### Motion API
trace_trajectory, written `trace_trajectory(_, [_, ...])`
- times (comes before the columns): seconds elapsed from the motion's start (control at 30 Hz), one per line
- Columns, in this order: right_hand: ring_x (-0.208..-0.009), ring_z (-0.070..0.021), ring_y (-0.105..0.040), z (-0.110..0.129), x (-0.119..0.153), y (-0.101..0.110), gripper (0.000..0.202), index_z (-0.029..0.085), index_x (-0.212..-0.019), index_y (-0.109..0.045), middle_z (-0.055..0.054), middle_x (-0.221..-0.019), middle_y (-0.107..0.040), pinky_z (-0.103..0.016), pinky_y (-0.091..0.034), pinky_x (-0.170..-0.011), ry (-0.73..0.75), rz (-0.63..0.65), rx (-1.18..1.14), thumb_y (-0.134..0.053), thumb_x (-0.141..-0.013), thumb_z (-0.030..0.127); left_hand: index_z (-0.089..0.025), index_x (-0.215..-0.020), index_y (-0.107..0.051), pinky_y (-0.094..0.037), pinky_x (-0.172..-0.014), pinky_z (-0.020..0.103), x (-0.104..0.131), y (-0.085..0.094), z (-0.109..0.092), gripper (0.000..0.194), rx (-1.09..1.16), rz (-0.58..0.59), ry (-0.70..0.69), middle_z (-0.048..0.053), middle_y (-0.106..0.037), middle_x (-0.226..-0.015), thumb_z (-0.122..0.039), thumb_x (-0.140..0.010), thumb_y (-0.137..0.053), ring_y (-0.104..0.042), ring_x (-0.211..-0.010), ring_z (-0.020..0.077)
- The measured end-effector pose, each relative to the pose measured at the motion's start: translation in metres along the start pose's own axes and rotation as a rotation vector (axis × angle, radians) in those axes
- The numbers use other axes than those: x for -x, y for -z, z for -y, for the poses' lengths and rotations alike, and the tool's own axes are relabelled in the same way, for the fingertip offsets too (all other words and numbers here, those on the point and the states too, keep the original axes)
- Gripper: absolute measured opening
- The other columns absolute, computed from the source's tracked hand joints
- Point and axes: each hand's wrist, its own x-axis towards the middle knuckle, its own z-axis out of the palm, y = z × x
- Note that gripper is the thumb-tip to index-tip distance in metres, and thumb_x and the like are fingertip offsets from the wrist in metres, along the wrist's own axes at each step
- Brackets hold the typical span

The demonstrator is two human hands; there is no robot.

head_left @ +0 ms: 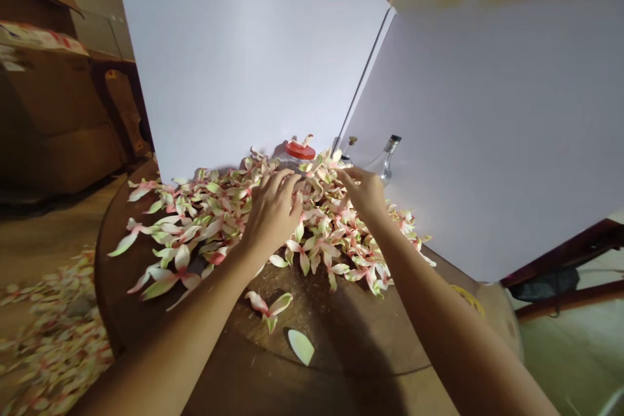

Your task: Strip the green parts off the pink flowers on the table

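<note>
A heap of pink, white and pale green flower petals point(214, 192) covers the back half of a round brown table point(273, 364). My left hand point(275, 211) reaches over the middle of the heap, palm down and fingers apart, with nothing visible in it. To its right, my right hand point(363, 194) is at the heap with its fingers loosely bent and apart; the fingertips are partly hidden among the petals. Just beyond the hands is a clear jar with a red lid point(299, 151), half buried, with a petal on top.
A clear glass bottle point(387, 159) with a dark cap and a smaller corked bottle point(351, 142) stand against the white panels point(263, 52) at the back. One loose petal point(301, 346) lies near the front. More petals point(58, 344) cover the floor at left, below cardboard boxes point(53, 104).
</note>
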Motion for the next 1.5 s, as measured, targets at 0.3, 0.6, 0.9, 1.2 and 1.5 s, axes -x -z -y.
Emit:
trace_trajectory(0.3, [-0.085, -0.0199, -0.068, 0.004, 0.063, 0.016, 0.041, 0.02, -0.094, -0.078, -0.006, -0.089, -0.075, -0.031, -0.053, -0.075, -0.131, 0.061, -0.574, -0.061, -0.091, 0.058, -0.023, -0.136, -0.052, -0.048, -0.114, 0.051, 0.002, 0.003, -0.018, 0.04, 0.246, 0.014, -0.113, 0.01, -0.061, -0.137, -0.013, -0.098, -0.052, -0.055, -0.131, 0.0242])
trace_trajectory(0.6, [-0.068, -0.0176, -0.061, 0.005, 0.12, 0.003, 0.03, 0.024, -0.109, -0.077, -0.002, -0.081, -0.074, -0.03, -0.047, -0.064, 0.006, 0.225, -0.466, -0.068, -0.09, 0.047, -0.02, -0.114, -0.069, -0.064, -0.089, 0.034, 0.012, 0.002, -0.041, 0.024, 0.514, 0.078, -0.049, 0.005, -0.076, -0.111, -0.021, -0.09, -0.07, -0.074, -0.098, 0.0173])
trace_trajectory(0.9, [-0.099, -0.0233, -0.066, 0.009, 0.126, 0.028, 0.042, 0.026, -0.123, -0.067, -0.006, -0.11, -0.072, -0.037, -0.054, -0.085, 0.319, 0.331, -0.352, -0.063, -0.092, 0.053, -0.02, -0.114, -0.072, -0.065, -0.081, 0.03, 0.009, -0.002, -0.029, 0.027, 0.564, 0.112, 0.115, 0.005, -0.077, -0.108, -0.026, -0.088, -0.072, -0.075, -0.093, 0.0173])
trace_trajectory(1.2, [-0.142, -0.0335, -0.038, 0.05, 0.167, -0.034, 0.049, 0.025, -0.14, -0.058, -0.012, -0.158, -0.041, -0.05, -0.043, -0.112, 0.853, 0.482, 0.017, -0.047, -0.1, 0.05, -0.018, -0.114, -0.068, -0.061, -0.091, 0.03, -0.009, -0.002, 0.008, 0.023, 0.554, -0.187, 0.233, 0.007, -0.075, -0.112, -0.027, -0.093, -0.066, -0.073, -0.101, 0.0173])
trace_trajectory(1.5, [-0.111, -0.0239, -0.058, 0.011, 0.103, -0.071, 0.028, 0.012, -0.121, -0.067, -0.013, -0.117, -0.07, -0.038, -0.048, -0.099, 1.007, 0.419, 0.228, -0.048, -0.101, 0.009, -0.019, -0.113, -0.07, -0.061, -0.088, 0.032, -0.005, -0.004, 0.008, 0.024, 0.423, -0.168, 0.161, 0.006, -0.076, -0.108, -0.027, -0.091, -0.067, -0.072, -0.098, 0.018])
